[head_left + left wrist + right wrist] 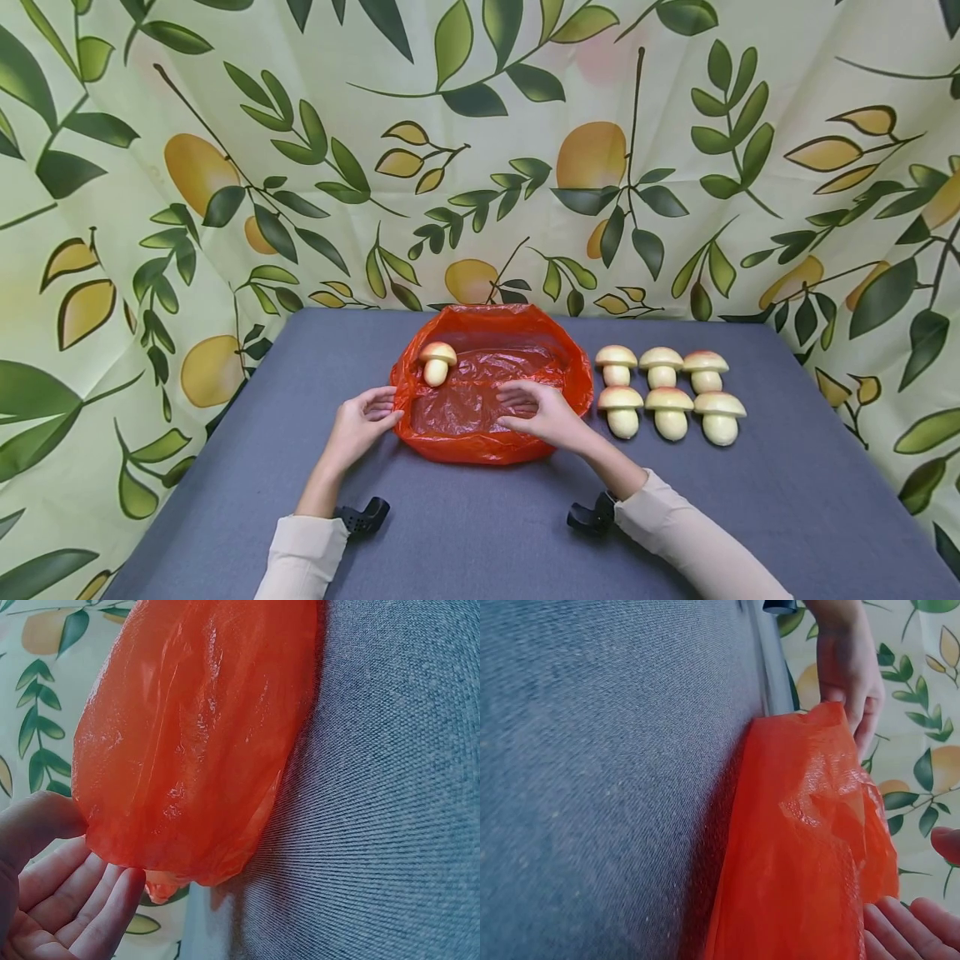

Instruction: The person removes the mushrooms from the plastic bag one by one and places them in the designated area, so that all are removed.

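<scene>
A red plastic bag (480, 450) lies on the table with its mouth spread wide. Inside, towards the left, stands one toy mushroom (437, 364) with a pale stem and a yellow-red cap. My left hand (362, 427) is at the bag's left rim, its loosely bent fingertips touching the plastic. In the left wrist view, the thumb (45, 825) meets the bag's edge. Over the right part of the opening is my right hand (551, 415), fingers extended and nothing held. The right wrist view shows its fingers (907, 930) beside the bag's rim.
To the right of the bag, several matching mushrooms (670, 414) stand in two rows. A grey cloth (480, 533) covers the table. Behind it and at the sides hangs a leaf-and-fruit patterned curtain (510, 233). Each wrist wears a black camera mount (365, 516).
</scene>
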{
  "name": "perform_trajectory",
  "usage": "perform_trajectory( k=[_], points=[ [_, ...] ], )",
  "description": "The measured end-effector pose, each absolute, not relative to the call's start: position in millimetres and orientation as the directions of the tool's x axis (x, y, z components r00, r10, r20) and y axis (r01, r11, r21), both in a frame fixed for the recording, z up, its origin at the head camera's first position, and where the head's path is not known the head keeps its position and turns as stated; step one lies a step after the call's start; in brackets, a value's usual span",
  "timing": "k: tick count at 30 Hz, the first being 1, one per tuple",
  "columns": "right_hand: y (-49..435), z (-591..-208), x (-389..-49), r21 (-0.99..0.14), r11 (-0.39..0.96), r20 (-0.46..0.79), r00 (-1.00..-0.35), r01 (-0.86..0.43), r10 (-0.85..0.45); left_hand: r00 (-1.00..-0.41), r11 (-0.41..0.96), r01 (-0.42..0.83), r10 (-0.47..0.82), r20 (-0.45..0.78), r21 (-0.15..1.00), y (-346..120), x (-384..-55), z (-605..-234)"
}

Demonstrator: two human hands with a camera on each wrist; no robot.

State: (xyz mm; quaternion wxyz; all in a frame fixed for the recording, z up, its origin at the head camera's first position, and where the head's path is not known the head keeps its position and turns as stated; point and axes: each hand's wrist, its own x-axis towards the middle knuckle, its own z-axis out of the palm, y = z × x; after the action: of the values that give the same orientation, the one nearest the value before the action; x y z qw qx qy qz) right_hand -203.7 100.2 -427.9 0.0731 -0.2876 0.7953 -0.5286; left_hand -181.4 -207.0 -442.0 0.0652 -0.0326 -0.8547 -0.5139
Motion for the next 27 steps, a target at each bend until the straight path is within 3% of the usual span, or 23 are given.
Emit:
perform_trajectory(
  k=[27],
  points=[
    [50, -446, -231, -0.902, 0.357, 0.068, -0.895, -0.244, -0.44, -0.989, 0.458, 0.132, -0.002, 0.15, 0.879, -208, -181, -442]
  ],
)
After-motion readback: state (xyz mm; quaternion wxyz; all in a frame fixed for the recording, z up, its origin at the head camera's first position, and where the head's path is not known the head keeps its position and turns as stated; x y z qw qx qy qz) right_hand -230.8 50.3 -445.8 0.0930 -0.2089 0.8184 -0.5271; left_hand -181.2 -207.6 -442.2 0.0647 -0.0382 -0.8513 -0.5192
